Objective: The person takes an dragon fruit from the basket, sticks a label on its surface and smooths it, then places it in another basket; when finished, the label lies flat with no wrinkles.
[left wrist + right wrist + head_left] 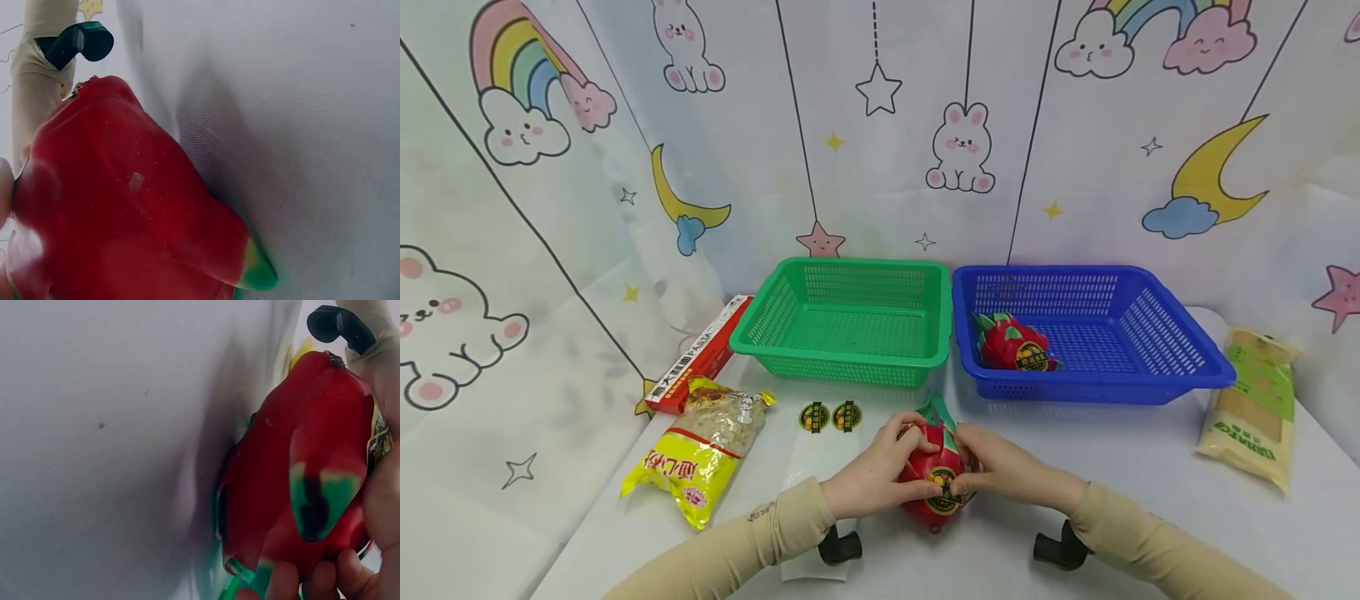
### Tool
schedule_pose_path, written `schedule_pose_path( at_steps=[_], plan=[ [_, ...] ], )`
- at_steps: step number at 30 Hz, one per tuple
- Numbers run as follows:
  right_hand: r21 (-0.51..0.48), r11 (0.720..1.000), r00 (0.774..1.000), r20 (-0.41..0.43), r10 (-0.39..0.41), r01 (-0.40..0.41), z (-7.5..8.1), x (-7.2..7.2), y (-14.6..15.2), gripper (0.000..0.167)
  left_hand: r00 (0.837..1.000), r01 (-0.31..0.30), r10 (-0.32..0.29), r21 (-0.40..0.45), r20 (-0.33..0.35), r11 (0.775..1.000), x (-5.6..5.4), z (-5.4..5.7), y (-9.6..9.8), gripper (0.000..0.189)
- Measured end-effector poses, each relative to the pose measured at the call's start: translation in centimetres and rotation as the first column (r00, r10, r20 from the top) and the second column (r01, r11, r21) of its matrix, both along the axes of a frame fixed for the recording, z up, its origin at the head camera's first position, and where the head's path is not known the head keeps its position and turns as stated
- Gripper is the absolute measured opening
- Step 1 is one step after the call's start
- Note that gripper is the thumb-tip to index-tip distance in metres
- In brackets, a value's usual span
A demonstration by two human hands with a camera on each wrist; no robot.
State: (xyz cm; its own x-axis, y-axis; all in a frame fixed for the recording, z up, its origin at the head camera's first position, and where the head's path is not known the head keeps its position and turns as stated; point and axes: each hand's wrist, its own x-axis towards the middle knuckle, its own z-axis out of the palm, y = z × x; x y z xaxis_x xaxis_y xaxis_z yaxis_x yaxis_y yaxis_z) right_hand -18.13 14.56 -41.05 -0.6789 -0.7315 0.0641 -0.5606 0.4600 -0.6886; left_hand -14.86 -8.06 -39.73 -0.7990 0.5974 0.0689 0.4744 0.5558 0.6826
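Note:
A red dragon fruit (934, 517) with green-tipped scales lies on the white table between both hands. My left hand (880, 471) grips its left side, fingers curled over the top. On the other side my right hand (1015, 468) holds it, and the right wrist view shows its fingertips (322, 578) against the lower skin. Both thumbs touch a round black-and-gold sticker (943, 482) on the fruit's front. The fruit's skin (125, 187) fills much of the left wrist view. Left of the hands, a pale backing strip (820, 450) carries two similar stickers (847, 416).
Behind the hands stand a green basket (842, 367) and a blue basket (1090, 388); the blue one holds another stickered dragon fruit (1003, 342). At left lie a yellow pasta bag (700, 450) and a red box (700, 354). A tan-and-green packet (1251, 408) lies at right.

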Motion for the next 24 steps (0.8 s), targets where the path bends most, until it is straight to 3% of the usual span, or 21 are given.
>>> schedule_pose_path(
  at_steps=[7, 13, 18, 24],
  plan=[
    [0.016, 0.999, 0.999, -0.022, 0.036, -0.036, 0.45, -0.16, 0.14, 0.039, 1.0, 0.016, -0.016, -0.029, -0.025, 0.999, 0.13, 0.16, 0.01, 0.033],
    [0.008, 0.998, 0.997, 0.033, 0.063, -0.063, 0.67, -0.27, 0.24, 0.04, 1.0, -0.029, 0.029, 0.006, 0.003, 1.0, 0.26, -0.14, 0.25, 0.042],
    [0.054, 0.998, 1.0, 0.006, 0.011, -0.011, 0.62, 0.2, -0.27, 0.053, 0.999, -0.04, 0.04, 0.049, 0.011, 0.998, 0.32, -0.55, 0.46, 0.053],
    [0.075, 0.997, 1.0, -0.013, -0.018, 0.019, 1.02, 0.7, -0.61, 0.059, 1.0, -0.025, 0.026, 0.039, -0.013, 0.999, 0.42, -0.48, 0.44, 0.052]
  ],
)
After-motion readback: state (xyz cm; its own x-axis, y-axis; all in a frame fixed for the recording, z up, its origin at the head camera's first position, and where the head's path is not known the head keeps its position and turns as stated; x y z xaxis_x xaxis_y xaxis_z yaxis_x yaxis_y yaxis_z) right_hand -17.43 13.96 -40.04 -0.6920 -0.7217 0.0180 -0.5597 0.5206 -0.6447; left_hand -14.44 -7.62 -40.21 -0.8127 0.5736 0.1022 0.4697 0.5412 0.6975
